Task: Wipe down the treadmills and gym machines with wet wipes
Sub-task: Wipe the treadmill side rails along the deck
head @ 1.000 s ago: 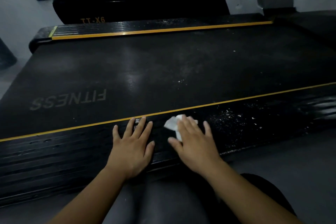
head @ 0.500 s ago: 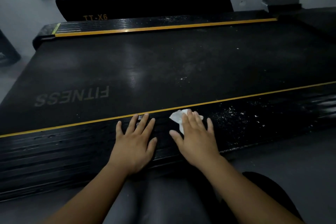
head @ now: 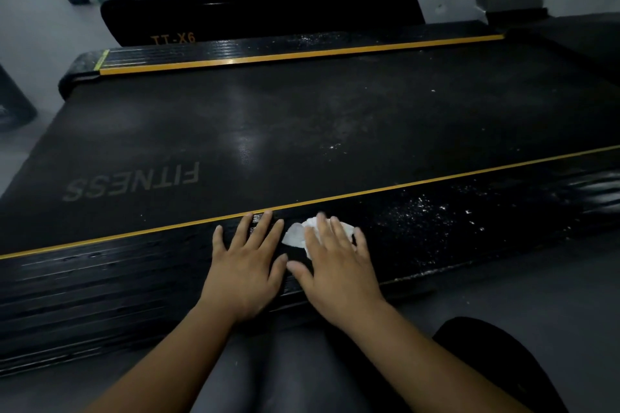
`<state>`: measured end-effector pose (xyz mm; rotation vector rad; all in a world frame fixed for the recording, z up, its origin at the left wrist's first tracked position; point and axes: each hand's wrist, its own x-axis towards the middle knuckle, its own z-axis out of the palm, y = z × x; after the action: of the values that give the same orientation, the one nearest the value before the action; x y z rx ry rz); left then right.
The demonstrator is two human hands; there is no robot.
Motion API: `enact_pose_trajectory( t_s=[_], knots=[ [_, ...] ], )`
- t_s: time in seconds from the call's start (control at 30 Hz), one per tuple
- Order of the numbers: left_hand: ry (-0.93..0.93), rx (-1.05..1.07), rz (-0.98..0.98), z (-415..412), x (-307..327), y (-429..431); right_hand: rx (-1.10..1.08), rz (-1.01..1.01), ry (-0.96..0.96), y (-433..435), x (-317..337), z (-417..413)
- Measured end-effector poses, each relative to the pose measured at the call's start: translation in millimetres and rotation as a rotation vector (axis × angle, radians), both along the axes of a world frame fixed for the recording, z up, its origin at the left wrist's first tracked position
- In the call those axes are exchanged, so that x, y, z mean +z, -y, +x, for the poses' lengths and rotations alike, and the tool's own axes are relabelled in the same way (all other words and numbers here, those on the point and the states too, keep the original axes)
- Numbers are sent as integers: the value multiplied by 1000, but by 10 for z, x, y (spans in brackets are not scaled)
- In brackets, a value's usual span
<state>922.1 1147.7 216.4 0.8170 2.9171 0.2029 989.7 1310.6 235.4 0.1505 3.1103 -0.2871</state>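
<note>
**A:** Where's the wipe [head: 295, 237]?

**B:** On the near rail [head: 117, 265] of the treadmill [head: 369, 100], just under the yellow stripe [head: 469, 174]. The right hand [head: 339, 270] lies flat on it, fingers straight, pressing rather than gripping. The left hand [head: 246, 270] is at the wipe's 9 o'clock, also flat and spread on the bare rail, holding nothing.

**A:** What could go wrong?

**B:** The wipe is only pinned, not held. On a push it may bunch up or slide out, and bare fingers would then drag over the rail. The white specks [head: 419, 211] sit at its 3 o'clock. A sweep toward 12 could shove them across the stripe onto the belt [head: 235, 117]. The rail looks ribbed, so I'd guess a light pass leaves grit in the ribs. It's also a small wad, so it may load up and smear.

**A:** How does it lie?

**B:** It's crumpled, so it has no real front. Its longer side runs roughly 9 to 3 along the rail, with a bare lobe poking out toward 9. The treadmill's long axis runs about 8 to 2. Its rounded end is at 10, and the other end is out of view.
</note>
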Motion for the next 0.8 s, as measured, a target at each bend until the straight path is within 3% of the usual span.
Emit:
enact_pose_trajectory(
  t_s=[0.13,0.3,0.5,0.67,0.8],
  knots=[
    [5,4,-1,2,15,-3,146,64,-47,-41,-145,492],
    [16,-2,-20,18,32,-14,-108,103,-76,-358,-160,357],
    [32,-8,-32,22,50,8,108,112,-119,-210,-260,733],
    [39,-3,-53,28,87,-25,-146,52,-120,-392,-221,528],
    [39,-66,61,61,85,-102,50,62,-161,-157,-298,745]
  ],
)
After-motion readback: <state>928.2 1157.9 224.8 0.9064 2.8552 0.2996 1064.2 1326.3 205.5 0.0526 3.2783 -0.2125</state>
